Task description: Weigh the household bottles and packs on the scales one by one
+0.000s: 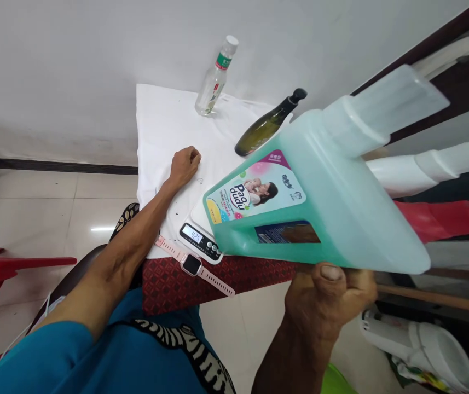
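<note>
Jug (316,164) of green liquid over scale (201,241), contact unclear; right hand (330,295) closed around handle (277,250). Likely heavy, sloshing, slippery if wet, walls slightly giving; best held by handle. Left hand (185,166) curled in loose fist on white cloth (156,126).

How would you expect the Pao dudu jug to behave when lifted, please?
The Pao dudu jug is likely heavy, as green liquid seems to fill much of it. Being tall, it may tip if bumped. Its smooth plastic could feel slippery, though the handle should help.
</note>
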The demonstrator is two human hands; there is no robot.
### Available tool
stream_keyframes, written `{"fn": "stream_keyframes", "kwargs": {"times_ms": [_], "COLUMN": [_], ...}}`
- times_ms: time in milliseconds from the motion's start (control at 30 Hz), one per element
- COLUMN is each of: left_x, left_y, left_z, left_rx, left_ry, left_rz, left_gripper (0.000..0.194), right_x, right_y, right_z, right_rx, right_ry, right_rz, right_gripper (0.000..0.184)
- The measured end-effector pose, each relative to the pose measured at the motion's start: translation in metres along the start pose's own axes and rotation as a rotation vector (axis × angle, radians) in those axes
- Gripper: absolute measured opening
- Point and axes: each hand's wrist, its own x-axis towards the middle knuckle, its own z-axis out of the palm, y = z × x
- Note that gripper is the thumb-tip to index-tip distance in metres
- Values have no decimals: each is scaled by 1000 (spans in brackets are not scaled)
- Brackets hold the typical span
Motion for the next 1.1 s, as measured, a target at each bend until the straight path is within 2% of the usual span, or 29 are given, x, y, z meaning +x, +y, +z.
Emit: {"fn": "stream_keyframes", "kwargs": {"times_ms": [133, 233, 300, 367, 467, 567, 667, 767, 867, 967, 1100], "left_x": [-3, -6, -8, -9, -11, -13, -16, -16, -15, -12, -10], "left_y": [6, 11, 14, 16, 17, 19, 22, 25, 27, 27, 28], "left_z": [-4, -7, -8, -8, -9, -10, -10, -10, -9, -9, -9], "left_rx": [23, 43, 59, 78, 115, 158, 203, 251, 304, 354, 398], "left_ry": [0, 4, -6, -30, -80, -134, -186, -233, -260, -292, -327], "left_rz": [-23, -40, -52, -66, -85, -101, -103, -83, -62, -51, -46], "left_gripper": [14, 16, 18, 19, 22, 23, 26, 28, 31, 30, 31], "right_x": [1, 5, 11, 21, 43, 74, 106, 131, 149, 162, 178], "right_y": [-13, -24, -30, -36, -44, -44, -29, -3, 23, 43, 61], "right_z": [22, 45, 60, 77, 112, 164, 227, 290, 342, 378, 403], "right_rx": [114, 218, 214, 193, 203, 239, 256, 265, 263, 215, 139], "right_ry": [-165, -67, -3, 8, -11, -28, -64, -70, -108, -117, -73], "right_rz": [69, 72, 56, 29, -34, -78, -49, 34, 91, 88, 18], "right_gripper": [41, 45, 51, 52, 52, 52, 51, 53, 55, 52, 49]}}
